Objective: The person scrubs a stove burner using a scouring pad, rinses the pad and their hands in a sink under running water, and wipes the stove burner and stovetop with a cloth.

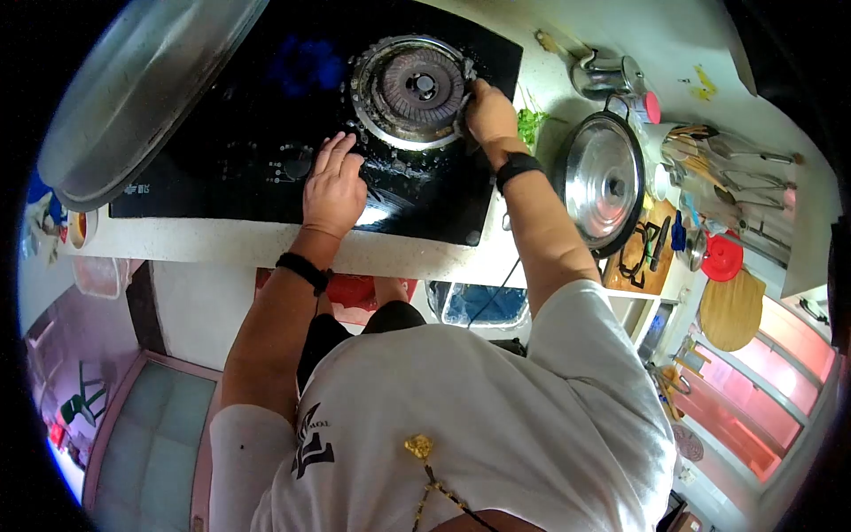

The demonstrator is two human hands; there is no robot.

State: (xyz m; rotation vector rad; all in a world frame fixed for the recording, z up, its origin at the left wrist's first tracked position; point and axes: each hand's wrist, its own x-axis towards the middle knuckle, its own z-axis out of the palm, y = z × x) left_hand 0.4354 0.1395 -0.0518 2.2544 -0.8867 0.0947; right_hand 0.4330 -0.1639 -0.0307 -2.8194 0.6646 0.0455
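A black glass gas cooktop [239, 182] lies in front of me, with a round burner [421, 84] set in a metal ring on its right part. At the ring's right edge, my right hand [492, 115] is closed, its fingers pressed round a grey crumpled wad [462, 115]; I cannot tell what the wad is made of. Wet streaks and whitish residue show around the ring. My left hand [335, 182] rests with fingers stretched out on the glass at the cooktop's front, beside a control knob [298, 163]. It holds nothing.
A large metal pan or lid [142, 97] looms at the upper left. To the right stand a lidded pot [605, 182], a metal kettle [610, 75] and green leaves [530, 124]. Farther right are a cutting board [651, 253], hanging utensils [753, 182] and a red lid [722, 257].
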